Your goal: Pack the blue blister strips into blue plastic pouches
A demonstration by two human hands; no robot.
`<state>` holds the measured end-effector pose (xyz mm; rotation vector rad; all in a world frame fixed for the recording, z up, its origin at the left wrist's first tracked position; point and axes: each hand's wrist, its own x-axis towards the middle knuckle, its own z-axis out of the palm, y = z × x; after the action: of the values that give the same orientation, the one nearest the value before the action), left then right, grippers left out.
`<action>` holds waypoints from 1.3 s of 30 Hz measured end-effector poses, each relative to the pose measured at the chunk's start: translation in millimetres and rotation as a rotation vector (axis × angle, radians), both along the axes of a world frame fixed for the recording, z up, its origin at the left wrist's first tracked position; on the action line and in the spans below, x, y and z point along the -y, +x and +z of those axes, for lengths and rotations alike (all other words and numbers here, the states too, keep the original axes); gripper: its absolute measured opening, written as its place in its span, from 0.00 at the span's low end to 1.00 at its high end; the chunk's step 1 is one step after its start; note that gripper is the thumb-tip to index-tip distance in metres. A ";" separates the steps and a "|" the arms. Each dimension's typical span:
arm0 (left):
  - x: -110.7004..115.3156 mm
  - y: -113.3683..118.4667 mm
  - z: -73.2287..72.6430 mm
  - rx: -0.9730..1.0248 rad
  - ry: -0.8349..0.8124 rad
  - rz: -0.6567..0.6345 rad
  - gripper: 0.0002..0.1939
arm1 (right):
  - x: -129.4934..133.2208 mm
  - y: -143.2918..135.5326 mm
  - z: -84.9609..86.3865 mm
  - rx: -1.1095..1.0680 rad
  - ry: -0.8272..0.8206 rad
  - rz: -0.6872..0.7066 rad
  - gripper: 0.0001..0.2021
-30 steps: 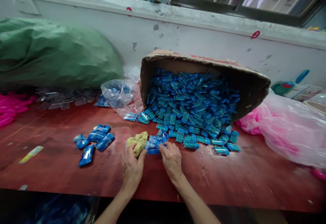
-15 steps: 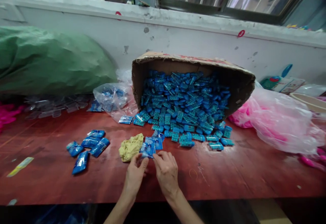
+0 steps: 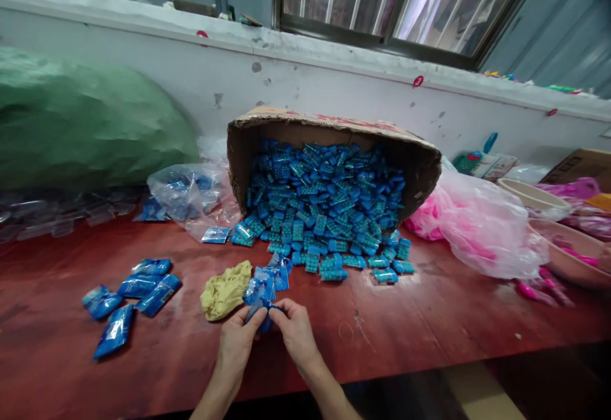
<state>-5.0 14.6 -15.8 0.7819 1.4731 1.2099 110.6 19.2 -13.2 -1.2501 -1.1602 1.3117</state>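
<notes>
Near the table's front edge, my left hand and my right hand pinch a small blue printed plastic bag between thumbs and fingers. The fingers partly cover it. Just beyond lie several flat blue printed bags, overlapping one another. A crumpled yellow lump rests to their left. Behind them, a cardboard box lies on its side, with small blue pieces in clear wrapping spilling out. Several plump blue packets form a loose group at left.
A big green sack and clear plastic pieces lie at back left. A clear bag of blue packets leans beside the box. To the right are a bag of pink items and a pink basin. The table is red.
The view has swung to the right. Both hands have come nearer the table edge, and the blue bag between them is now apart from the flat bags.
</notes>
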 end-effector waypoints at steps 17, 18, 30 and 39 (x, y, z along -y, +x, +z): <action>7.3 1.2 11.3 0.506 -0.196 -0.092 0.14 | -19.2 68.1 27.3 1.017 0.441 -0.120 0.10; 8.6 0.5 10.4 0.525 -0.212 -0.074 0.13 | -24.4 81.1 24.3 1.149 0.388 -0.221 0.12; 12.6 -3.6 8.0 0.608 -0.406 -0.013 0.10 | 0.6 68.4 5.6 0.542 0.189 -0.004 0.15; 15.9 1.2 7.9 0.499 -0.314 0.002 0.12 | 24.6 39.9 29.1 0.137 0.092 0.069 0.09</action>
<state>-3.8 -1.4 -7.9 0.2395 1.2026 1.0438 150.6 -5.4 16.0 -1.2574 -1.3561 1.2241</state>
